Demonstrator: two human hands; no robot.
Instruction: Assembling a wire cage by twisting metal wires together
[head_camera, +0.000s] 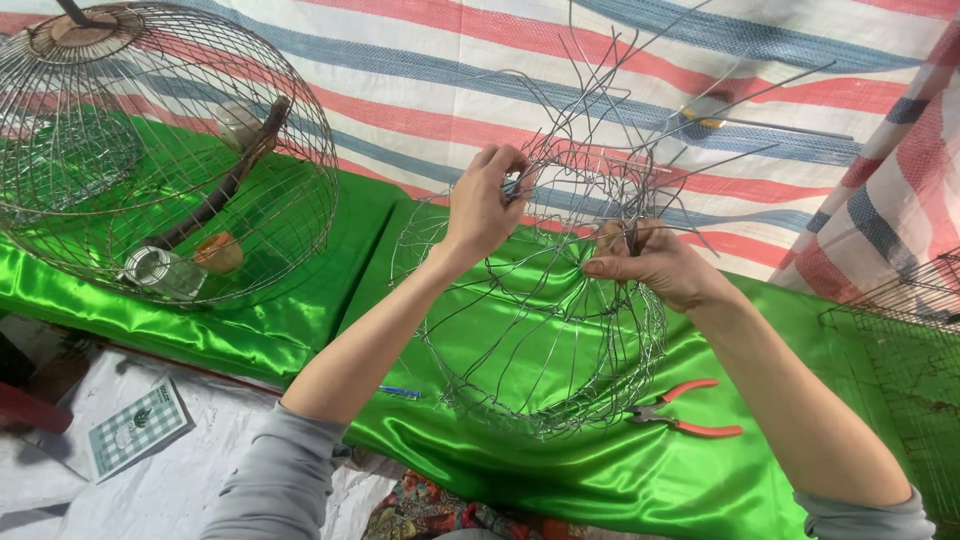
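Note:
A half-woven wire cage frame (540, 340) lies on its side on shiny green cloth (600, 470), its loose wire ends sticking up and out. My left hand (487, 200) pinches a wire at the frame's upper rim. Just to the right, my right hand (655, 262) grips a bundle of wires on the same rim. The two hands are a short span apart. Red-handled pliers (685, 410) rest on the cloth below my right forearm, beside the frame.
A finished round wire cage (160, 150) with a perch and small cups stands at the left. A flat wire mesh panel (905, 350) lies at the right edge. A striped tarp (400, 80) hangs behind. A small checked packet (135, 428) lies on white sheeting, lower left.

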